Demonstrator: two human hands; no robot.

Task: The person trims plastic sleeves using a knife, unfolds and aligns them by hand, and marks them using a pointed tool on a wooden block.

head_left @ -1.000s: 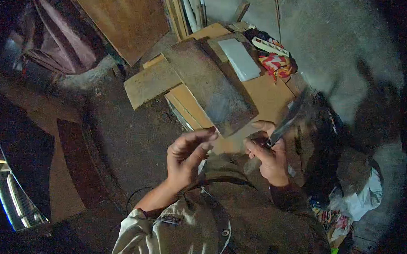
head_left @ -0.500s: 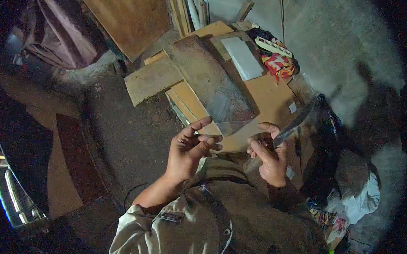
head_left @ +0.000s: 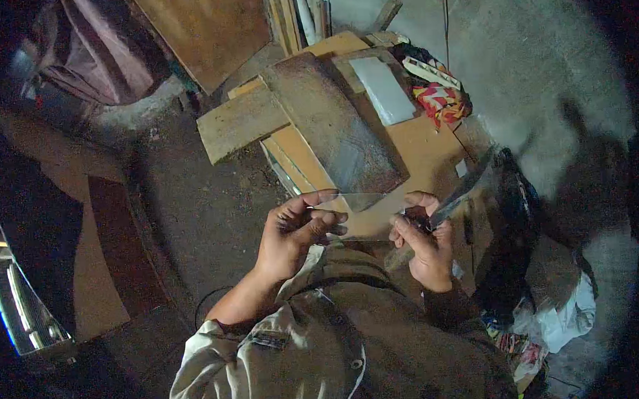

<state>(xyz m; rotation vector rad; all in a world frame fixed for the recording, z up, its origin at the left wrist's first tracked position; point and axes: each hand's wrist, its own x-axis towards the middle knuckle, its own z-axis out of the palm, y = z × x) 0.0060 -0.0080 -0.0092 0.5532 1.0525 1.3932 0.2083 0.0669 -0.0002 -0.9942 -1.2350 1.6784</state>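
Note:
Between my hands, in front of my body, is a thin clear sheet [head_left: 369, 216], glass or plastic; I cannot tell which. My left hand [head_left: 292, 232] grips its left edge between thumb and fingers. Closed around a knife [head_left: 463, 193] is my right hand [head_left: 425, 245], with the long dark blade slanting up to the right and the handle end showing below the palm. The right fingertips are at the sheet's right edge; whether they pinch it too is hard to see.
Beyond my hands, a dark worn board [head_left: 331, 122] lies across a tan board surface [head_left: 423, 153]. A smaller board [head_left: 239, 125], a white slab [head_left: 382, 92] and a red-and-yellow cloth [head_left: 441, 105] lie around it. Plastic bags [head_left: 566, 314] sit at right, near a grey wall [head_left: 539, 44].
My left index finger has dipped slightly, and the clear sheet's tilt has shifted a little. Both hands keep nearly the same place, the knife still in the right.

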